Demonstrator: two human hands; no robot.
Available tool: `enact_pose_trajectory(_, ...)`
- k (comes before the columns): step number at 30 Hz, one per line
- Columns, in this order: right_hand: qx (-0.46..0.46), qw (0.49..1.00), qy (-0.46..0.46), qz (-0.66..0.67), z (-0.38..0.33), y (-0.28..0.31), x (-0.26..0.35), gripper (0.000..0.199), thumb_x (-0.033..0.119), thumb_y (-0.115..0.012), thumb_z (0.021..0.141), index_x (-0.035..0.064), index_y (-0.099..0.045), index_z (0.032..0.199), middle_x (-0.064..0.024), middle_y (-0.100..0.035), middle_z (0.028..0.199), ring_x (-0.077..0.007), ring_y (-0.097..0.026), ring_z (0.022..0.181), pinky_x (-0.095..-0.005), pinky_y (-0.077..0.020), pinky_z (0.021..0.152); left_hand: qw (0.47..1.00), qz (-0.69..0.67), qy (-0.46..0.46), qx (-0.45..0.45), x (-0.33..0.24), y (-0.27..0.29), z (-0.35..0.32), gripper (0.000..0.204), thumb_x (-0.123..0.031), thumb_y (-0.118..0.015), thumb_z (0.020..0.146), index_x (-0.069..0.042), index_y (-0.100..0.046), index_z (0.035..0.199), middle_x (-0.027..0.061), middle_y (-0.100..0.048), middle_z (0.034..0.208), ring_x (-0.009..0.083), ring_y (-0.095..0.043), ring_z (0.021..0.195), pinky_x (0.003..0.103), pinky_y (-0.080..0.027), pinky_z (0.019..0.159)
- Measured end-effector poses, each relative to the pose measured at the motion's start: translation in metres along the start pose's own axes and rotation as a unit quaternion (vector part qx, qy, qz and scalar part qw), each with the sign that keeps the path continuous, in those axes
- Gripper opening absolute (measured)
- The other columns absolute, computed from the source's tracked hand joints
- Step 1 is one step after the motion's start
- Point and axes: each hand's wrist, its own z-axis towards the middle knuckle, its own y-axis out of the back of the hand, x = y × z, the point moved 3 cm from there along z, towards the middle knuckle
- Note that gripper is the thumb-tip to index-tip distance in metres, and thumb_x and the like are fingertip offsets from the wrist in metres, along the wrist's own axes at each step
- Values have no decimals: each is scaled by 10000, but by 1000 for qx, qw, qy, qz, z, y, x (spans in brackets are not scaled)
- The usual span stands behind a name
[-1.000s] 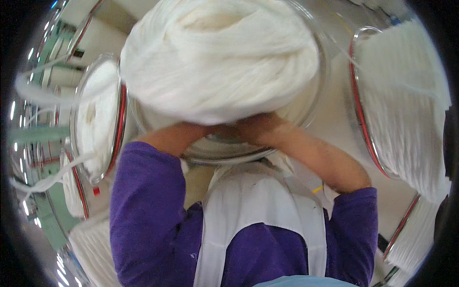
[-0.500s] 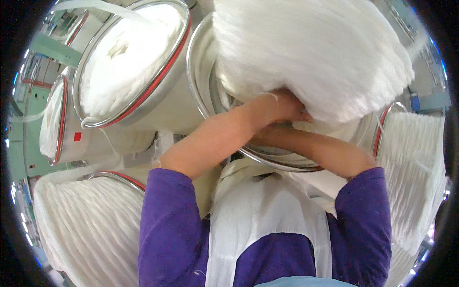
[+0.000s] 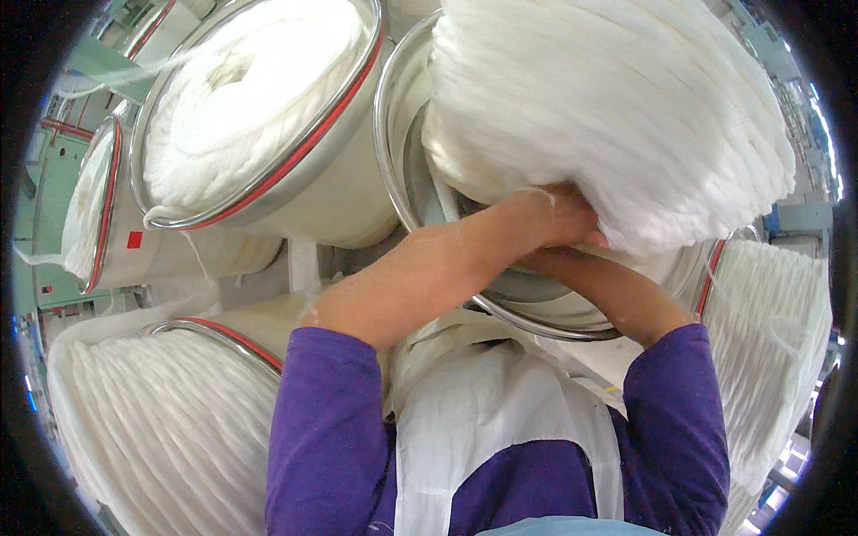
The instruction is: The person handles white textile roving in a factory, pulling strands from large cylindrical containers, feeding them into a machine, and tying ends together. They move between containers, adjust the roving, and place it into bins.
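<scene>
A thick mass of white fibre sliver [image 3: 617,116] bulges over the metal-rimmed can [image 3: 390,170] in front of me. My left hand [image 3: 569,216] grips the lower edge of the mass, its fingers partly sunk in the fibre. My left forearm crosses over the right one. My right hand [image 3: 542,259] reaches beneath it into the can's mouth, under the mass; its fingers are hidden. Between the mass and the can's left wall, the grey inside shows.
At the upper left stands a can of coiled sliver [image 3: 268,89] with a red-banded rim. A smaller can [image 3: 94,205] is beyond it. Ridged sliver piles fill the lower left [image 3: 170,411] and the right side [image 3: 769,348]. A green machine panel [image 3: 61,196] is at far left.
The view has shifted, so the cans and the sliver mass sit a little farther right and lower in the picture. Both hands stay at the mass's lower edge.
</scene>
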Motion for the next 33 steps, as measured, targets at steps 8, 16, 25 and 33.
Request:
enact_pose_trajectory(8, 213, 974, 74, 11, -52, 1, 5, 212, 216, -549, 850, 55, -646, 948, -145, -656, 949, -350, -620, 943, -455, -446, 896, 990, -19, 20, 138, 12, -3, 5, 655, -523, -478, 889, -124, -391, 1401, 131, -355, 1461, 336, -310, 1354, 436, -243, 1128)
enact_pose_trajectory(16, -75, 935, 4, 347, -134, 34, -7, 344, 334, -600, 849, 13, -643, 965, -166, -665, 917, -364, -623, 892, -431, -491, 802, 989, -42, 83, 114, 20, -8, -3, 614, -457, -491, 891, -88, -416, 1376, 143, -397, 1432, 312, -360, 1327, 417, -287, 1107)
enact_pose_trajectory(25, -215, 931, -174, 237, -241, 44, -3, 459, 504, -576, 834, 66, -695, 906, -111, -678, 923, -290, -625, 901, -382, -441, 887, 981, 14, 124, 151, 50, -22, -40, 662, -545, -442, 877, -210, -330, 1437, 49, -303, 1502, 290, -278, 1369, 424, -215, 1141)
enact_pose_trajectory(33, -75, 932, -65, 350, -181, 34, 28, 432, 492, -579, 843, 114, -678, 1027, -119, -670, 993, -299, -610, 980, -394, -435, 914, 964, 78, 115, 226, 103, 30, -71, 648, -556, -463, 866, -211, -368, 1406, 41, -341, 1469, 294, -303, 1344, 427, -228, 1127)
